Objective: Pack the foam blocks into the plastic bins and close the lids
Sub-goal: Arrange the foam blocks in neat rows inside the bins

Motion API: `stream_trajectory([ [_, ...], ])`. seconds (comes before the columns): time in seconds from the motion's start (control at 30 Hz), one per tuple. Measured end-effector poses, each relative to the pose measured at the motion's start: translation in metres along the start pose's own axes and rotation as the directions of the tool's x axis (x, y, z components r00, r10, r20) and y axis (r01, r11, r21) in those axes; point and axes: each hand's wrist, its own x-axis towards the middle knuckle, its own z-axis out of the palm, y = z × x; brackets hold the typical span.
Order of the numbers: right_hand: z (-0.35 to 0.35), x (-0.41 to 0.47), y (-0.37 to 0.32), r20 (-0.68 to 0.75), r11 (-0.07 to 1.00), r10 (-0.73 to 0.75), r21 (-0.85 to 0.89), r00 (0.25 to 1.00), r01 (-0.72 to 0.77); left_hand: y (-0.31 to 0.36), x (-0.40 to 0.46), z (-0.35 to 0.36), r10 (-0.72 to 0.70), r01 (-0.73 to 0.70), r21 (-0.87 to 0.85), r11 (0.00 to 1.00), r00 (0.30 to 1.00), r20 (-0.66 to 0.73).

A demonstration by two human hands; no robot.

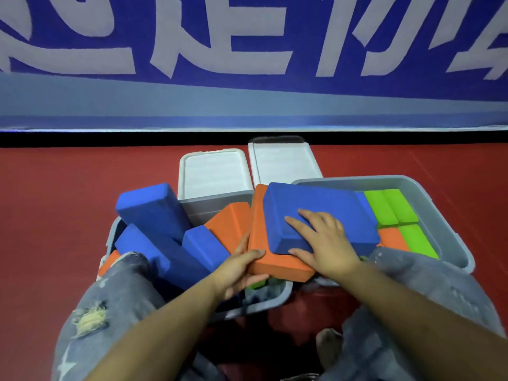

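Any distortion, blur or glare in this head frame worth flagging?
Head view: wide-angle lens bows the black wall strip; denim knees and frame edges look soft; hands and blue block reasonably sharp; lighting even, no strong glare.

We see large pale characters on the blue banner [247, 86] behind the red floor, cut off at the top edge; we cannot read them. Nothing else carries lettering.
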Motion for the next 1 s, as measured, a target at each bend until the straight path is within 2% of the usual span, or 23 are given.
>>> stream_trajectory([
  [0.13,0.018,-0.005,0.003,0.18,0.992,0.07,0.095,0.981,-0.088,-0.011,0.012,-0.005,-0.086,0.086,0.105,0.991,0.996,-0.009],
  [0.2,0.021,-0.003,0.006,0.339,0.977,0.101,0.143,0.935,-0.157,-0.014,0.013,-0.009,-0.12,0.119,0.185,0.976,0.993,-0.007],
  [0.23,0.022,-0.001,0.007,0.373,0.971,0.108,0.161,0.922,-0.178,-0.015,0.014,-0.01,-0.137,0.134,0.216,0.967,0.991,0.0],
  [0.3,0.024,0.002,0.007,0.35,0.956,0.126,0.208,0.928,-0.208,-0.015,0.015,-0.012,-0.141,0.137,0.267,0.954,0.99,-0.003],
  [0.43,0.028,0.01,0.001,0.247,0.907,0.172,0.337,0.954,-0.251,-0.007,0.013,-0.014,-0.039,0.047,0.425,0.904,0.999,-0.026],
  [0.5,0.027,0.012,-0.003,0.187,0.889,0.207,0.374,0.96,-0.264,-0.006,0.012,-0.019,-0.002,0.013,0.459,0.889,1.0,-0.023],
  [0.6,0.023,0.017,-0.011,0.183,0.857,0.282,0.393,0.942,-0.333,-0.006,0.008,-0.025,0.011,-0.004,0.486,0.874,1.0,-0.011],
  [0.77,0.016,0.028,-0.022,0.253,0.909,0.301,0.214,0.919,-0.357,0.005,-0.011,-0.034,0.076,-0.051,0.474,0.879,0.996,-0.035],
  [0.9,0.012,0.036,-0.032,0.348,0.901,0.361,0.109,0.865,-0.42,0.014,-0.042,-0.063,0.152,-0.079,0.491,0.868,0.982,-0.11],
  [1.0,0.01,0.039,-0.038,0.378,0.914,0.366,0.026,0.85,-0.405,0.012,-0.062,-0.075,0.142,-0.079,0.399,0.914,0.981,-0.131],
])
